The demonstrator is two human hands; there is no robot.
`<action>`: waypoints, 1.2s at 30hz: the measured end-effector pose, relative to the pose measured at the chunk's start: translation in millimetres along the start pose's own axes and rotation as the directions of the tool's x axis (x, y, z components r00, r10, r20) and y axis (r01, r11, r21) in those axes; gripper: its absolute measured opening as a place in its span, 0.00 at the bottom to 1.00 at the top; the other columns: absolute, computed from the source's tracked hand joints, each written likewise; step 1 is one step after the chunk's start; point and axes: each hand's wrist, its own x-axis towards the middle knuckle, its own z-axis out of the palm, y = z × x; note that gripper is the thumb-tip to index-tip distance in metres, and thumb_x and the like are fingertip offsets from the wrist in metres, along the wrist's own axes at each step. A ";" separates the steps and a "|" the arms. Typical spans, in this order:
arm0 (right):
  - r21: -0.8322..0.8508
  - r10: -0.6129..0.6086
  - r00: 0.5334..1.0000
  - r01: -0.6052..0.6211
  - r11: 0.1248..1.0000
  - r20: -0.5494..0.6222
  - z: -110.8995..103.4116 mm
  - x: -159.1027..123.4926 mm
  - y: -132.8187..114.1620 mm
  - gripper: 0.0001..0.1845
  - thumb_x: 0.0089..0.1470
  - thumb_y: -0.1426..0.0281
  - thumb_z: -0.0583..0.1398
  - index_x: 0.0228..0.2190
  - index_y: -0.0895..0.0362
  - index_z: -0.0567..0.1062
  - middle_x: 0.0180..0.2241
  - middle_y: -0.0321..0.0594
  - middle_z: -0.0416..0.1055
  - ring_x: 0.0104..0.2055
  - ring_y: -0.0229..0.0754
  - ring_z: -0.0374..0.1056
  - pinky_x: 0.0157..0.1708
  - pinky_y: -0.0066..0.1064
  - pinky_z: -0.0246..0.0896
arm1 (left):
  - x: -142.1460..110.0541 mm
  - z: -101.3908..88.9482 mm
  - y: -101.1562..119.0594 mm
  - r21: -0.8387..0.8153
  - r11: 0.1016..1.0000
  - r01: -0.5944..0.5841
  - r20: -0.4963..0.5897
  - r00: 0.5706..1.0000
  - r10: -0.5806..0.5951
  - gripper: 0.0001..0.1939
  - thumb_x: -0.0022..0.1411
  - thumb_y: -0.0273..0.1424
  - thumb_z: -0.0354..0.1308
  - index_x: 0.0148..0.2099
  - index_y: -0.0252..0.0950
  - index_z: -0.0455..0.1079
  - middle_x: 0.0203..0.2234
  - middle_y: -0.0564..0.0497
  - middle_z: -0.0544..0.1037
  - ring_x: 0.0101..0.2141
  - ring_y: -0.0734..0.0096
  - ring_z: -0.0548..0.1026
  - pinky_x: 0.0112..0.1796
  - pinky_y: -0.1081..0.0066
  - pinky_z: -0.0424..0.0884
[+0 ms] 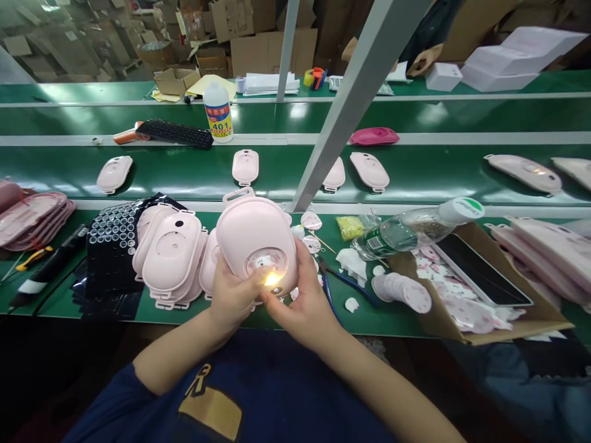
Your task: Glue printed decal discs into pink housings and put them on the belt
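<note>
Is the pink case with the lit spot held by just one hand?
No, the left hand and right hand both grip it.

Pink plastic case (256,231) held up between both hands, over near edge of green bench (184,314); lit spot glowing at its near end, beside round recess; left hand (237,292) wrapped on left side, its thumb by the light; right hand (307,301) gripping right side, fingertips at near end. Stacked pink cases (173,252) seen to left, dark sheet with round stickers (113,234) beyond them; blue-handled pliers (351,284), clear bottle (401,234) and open carton (462,301) to right, dark-screened device (482,271) laid in carton; white bottle labelled 401 (218,114) stood farther off, left of slanted metal post (346,98); another person's hand (425,60) noted at far right.
</note>
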 end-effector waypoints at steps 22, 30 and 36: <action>-0.036 -0.042 0.999 0.043 0.998 0.016 1.3 -5.8 -0.1 0.48 0.55 0.65 0.64 0.69 0.53 0.47 0.68 0.53 0.55 0.71 0.54 0.56 0.68 0.51 0.57 | -4.9 -0.2 4.7 -0.054 0.999 0.003 -0.018 1.000 -0.004 0.30 0.48 0.35 0.78 0.52 0.35 0.73 0.40 0.42 0.84 0.42 0.51 0.84 0.46 0.55 0.83; -0.022 -0.049 0.999 0.049 0.999 0.018 1.1 -5.1 -3.6 0.48 0.56 0.66 0.65 0.69 0.52 0.48 0.68 0.52 0.56 0.70 0.52 0.57 0.68 0.49 0.58 | -6.7 0.1 5.4 -0.069 0.998 -0.003 -0.005 1.000 0.002 0.29 0.49 0.33 0.77 0.53 0.36 0.73 0.41 0.42 0.84 0.42 0.54 0.84 0.45 0.57 0.83; -0.026 -0.063 0.997 0.064 0.998 0.038 -0.1 -9.8 3.1 0.52 0.56 0.64 0.66 0.71 0.50 0.43 0.67 0.52 0.58 0.71 0.53 0.56 0.68 0.49 0.58 | -5.3 -5.2 5.8 -0.029 0.999 0.033 -0.075 0.997 -0.035 0.31 0.44 0.33 0.80 0.50 0.35 0.74 0.39 0.42 0.84 0.38 0.58 0.84 0.42 0.63 0.83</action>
